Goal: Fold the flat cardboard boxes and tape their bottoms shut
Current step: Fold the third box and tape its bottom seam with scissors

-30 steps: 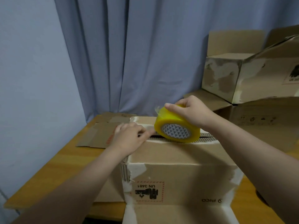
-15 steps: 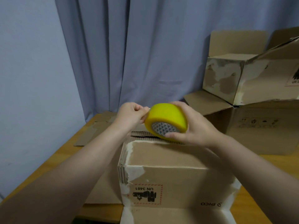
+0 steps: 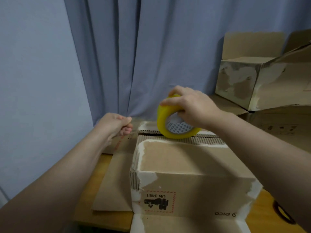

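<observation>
One yellow tape roll — right hand grips it, left hand pinches its end.

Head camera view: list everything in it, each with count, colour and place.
box: one, brown with torn white patches, on the table in front, flap seam up
tape roll: one, yellow, on edge on the box's seam
tape strip: one, clear, stretched from roll to left hand
flat cardboard: at least two pieces, brown, on the table left of the box
other boxes: about three, brown, stacked far right
table: one, orange wood, under the box
curtain: one, blue-grey, behind
wall: one, pale blue, left
left hand: pinches the strip's end
right hand: grips the tape roll
</observation>
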`<state>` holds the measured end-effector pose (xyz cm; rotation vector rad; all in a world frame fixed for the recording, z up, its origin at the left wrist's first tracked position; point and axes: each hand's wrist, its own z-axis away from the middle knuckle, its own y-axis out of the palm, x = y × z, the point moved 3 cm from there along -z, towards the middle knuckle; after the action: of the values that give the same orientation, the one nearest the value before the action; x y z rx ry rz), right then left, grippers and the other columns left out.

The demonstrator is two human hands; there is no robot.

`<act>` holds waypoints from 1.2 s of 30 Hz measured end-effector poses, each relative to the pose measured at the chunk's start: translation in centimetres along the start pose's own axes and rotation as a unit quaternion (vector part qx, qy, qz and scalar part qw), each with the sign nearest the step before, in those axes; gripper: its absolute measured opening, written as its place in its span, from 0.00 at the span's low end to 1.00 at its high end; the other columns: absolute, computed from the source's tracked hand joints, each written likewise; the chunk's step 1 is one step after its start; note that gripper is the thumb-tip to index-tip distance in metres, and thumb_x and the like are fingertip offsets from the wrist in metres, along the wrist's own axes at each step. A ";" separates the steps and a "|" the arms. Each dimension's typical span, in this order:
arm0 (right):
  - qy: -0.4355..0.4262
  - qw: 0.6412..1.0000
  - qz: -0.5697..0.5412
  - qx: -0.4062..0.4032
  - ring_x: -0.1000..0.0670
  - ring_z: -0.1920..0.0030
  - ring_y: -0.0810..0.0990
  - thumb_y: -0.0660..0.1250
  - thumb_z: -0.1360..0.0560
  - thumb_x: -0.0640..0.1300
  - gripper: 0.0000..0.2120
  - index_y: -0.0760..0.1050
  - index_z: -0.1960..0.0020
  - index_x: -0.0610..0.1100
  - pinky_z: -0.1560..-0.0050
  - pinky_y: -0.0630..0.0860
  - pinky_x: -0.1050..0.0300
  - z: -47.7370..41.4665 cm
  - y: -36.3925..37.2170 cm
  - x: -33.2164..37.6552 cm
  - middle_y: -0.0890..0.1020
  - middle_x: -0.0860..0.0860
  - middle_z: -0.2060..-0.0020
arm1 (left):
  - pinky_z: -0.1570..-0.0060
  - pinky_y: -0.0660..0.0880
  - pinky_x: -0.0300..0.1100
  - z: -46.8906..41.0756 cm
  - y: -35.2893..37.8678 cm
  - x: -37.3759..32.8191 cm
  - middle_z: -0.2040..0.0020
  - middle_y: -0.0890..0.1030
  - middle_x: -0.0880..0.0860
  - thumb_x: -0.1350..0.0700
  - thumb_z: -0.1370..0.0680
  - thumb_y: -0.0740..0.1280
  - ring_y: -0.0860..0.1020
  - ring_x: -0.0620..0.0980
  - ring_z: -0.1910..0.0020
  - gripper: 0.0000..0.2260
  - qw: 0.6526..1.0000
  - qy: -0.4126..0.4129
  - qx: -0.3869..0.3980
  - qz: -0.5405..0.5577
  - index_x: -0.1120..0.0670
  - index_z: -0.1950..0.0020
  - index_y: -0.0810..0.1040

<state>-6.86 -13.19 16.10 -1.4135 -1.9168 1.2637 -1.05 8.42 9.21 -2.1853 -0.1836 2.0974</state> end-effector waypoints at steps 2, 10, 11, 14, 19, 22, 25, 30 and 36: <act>-0.028 0.999 0.043 0.012 0.43 0.42 0.71 0.61 0.25 0.38 0.25 0.71 0.33 0.59 0.48 0.66 0.50 -0.8 0.9 1.4 0.70 0.49 0.37 | 0.78 0.72 0.29 -0.2 -0.3 1.3 0.79 0.76 0.50 0.63 0.20 0.63 0.73 0.40 0.83 0.11 1.000 -0.023 0.010 -0.007 0.63 0.63 0.73; -0.096 0.987 0.118 0.058 0.47 0.42 0.69 0.56 0.22 0.38 0.24 0.68 0.32 0.61 0.50 0.63 0.53 -2.6 3.1 5.6 0.70 0.51 0.40 | 0.81 0.71 0.30 -0.6 -1.5 6.0 0.75 0.76 0.54 0.63 0.21 0.65 0.72 0.40 0.83 0.11 0.997 -0.077 0.023 -0.015 0.62 0.64 0.74; -0.103 0.985 0.126 0.061 0.47 0.42 0.69 0.56 0.21 0.39 0.23 0.68 0.32 0.60 0.51 0.63 0.53 -2.8 3.1 5.9 0.70 0.51 0.40 | 0.80 0.71 0.30 -0.6 -1.5 6.4 0.73 0.75 0.55 0.63 0.21 0.65 0.72 0.39 0.83 0.10 0.996 -0.079 0.024 -0.014 0.62 0.63 0.74; -0.120 0.980 0.138 0.075 0.46 0.43 0.69 0.56 0.21 0.39 0.22 0.69 0.33 0.60 0.53 0.62 0.53 -3.5 3.2 6.7 0.70 0.51 0.40 | 0.81 0.68 0.29 -0.7 -1.8 6.9 0.70 0.75 0.56 0.62 0.21 0.65 0.72 0.39 0.83 0.09 0.996 -0.087 0.025 -0.021 0.63 0.61 0.74; -0.147 0.972 0.155 0.095 0.46 0.42 0.69 0.57 0.21 0.39 0.22 0.70 0.34 0.60 0.50 0.65 0.52 -4.2 3.5 7.6 0.71 0.52 0.40 | 0.81 0.69 0.30 -0.4 -1.8 8.2 0.69 0.74 0.56 0.63 0.21 0.64 0.73 0.43 0.80 0.09 0.994 -0.111 0.020 0.011 0.62 0.61 0.73; -0.150 0.970 0.162 0.100 0.46 0.42 0.70 0.58 0.22 0.39 0.22 0.70 0.33 0.59 0.50 0.67 0.52 -4.6 3.8 8.0 0.72 0.51 0.40 | 0.79 0.71 0.32 0.1 -0.7 10.0 0.68 0.75 0.56 0.62 0.21 0.65 0.72 0.47 0.73 0.07 0.990 -0.135 0.026 0.031 0.63 0.58 0.75; -0.133 0.978 0.148 0.070 0.45 0.43 0.72 0.61 0.26 0.36 0.23 0.70 0.33 0.53 0.51 0.70 0.50 -4.5 4.4 7.2 0.72 0.49 0.41 | 0.76 0.71 0.35 0.4 1.0 11.1 0.64 0.79 0.57 0.54 0.21 0.66 0.74 0.49 0.70 0.10 0.986 -0.155 0.051 0.016 0.59 0.58 0.78; -0.092 0.993 0.058 -0.042 0.37 0.55 0.75 0.66 0.36 0.35 0.16 0.75 0.48 0.42 0.64 0.69 0.50 -3.3 4.3 5.0 0.75 0.41 0.52 | 0.62 0.72 0.39 0.1 0.4 11.0 0.41 0.78 0.59 0.43 0.25 0.68 0.78 0.52 0.55 0.23 0.979 -0.115 0.028 -0.164 0.59 0.39 0.74; -0.041 0.982 -0.103 -0.151 0.41 0.46 0.75 0.66 0.36 0.35 0.23 0.78 0.40 0.42 0.52 0.73 0.54 -1.2 5.0 3.3 0.74 0.38 0.45 | 0.32 0.68 0.51 1.5 1.1 8.4 0.34 0.74 0.49 0.43 0.23 0.64 0.73 0.49 0.36 0.24 0.993 -0.001 0.114 0.030 0.53 0.31 0.70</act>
<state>-4.67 -9.40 11.84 -1.2746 -2.3209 0.9790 -2.20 8.72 0.66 -2.0799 0.1182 2.0360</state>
